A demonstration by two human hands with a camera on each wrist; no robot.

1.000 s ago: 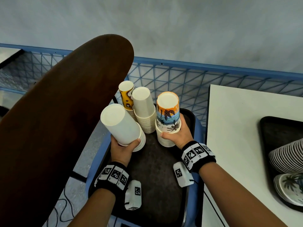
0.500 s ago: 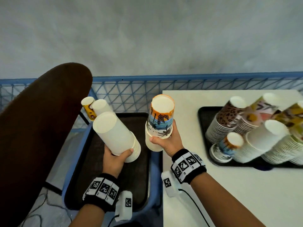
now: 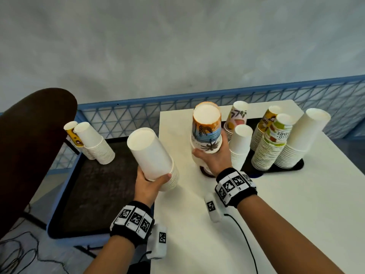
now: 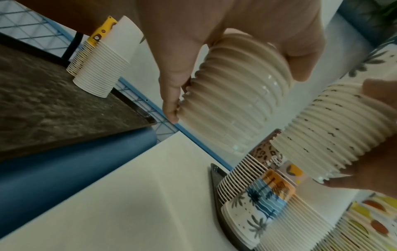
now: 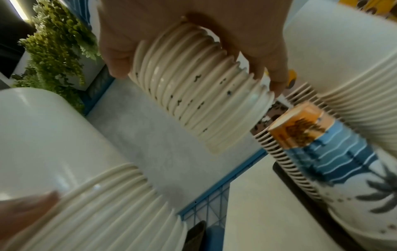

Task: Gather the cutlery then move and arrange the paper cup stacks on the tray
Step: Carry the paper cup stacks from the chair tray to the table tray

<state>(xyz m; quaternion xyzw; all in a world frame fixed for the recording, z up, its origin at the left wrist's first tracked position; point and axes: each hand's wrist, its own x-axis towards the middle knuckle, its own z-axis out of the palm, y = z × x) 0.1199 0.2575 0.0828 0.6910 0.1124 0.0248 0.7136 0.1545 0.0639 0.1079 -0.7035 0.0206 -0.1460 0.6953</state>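
My left hand (image 3: 154,178) grips a plain white cup stack (image 3: 150,155) near its rims, tilted in the air over the gap between the chair tray and the white table; the same white stack (image 4: 234,95) fills the left wrist view. My right hand (image 3: 213,157) holds a palm-print cup stack (image 3: 206,133) upright above the table, just left of the black tray (image 3: 296,168). Several cup stacks stand on that tray, among them a white stack (image 3: 241,147). The right wrist view shows the ribbed rims of the palm-print stack (image 5: 193,95) between my fingers.
A dark tray (image 3: 94,190) on a blue chair seat at the left bears a white stack (image 3: 94,145) and a yellow stack (image 3: 72,133). A brown chair back (image 3: 29,155) rises at far left. Blue mesh fencing (image 3: 122,117) runs behind. Cables lie on the floor.
Both hands have carried their stacks rightward, from over the chair tray to the white table's left side. The view has swung right, bringing the table's tray into full view.
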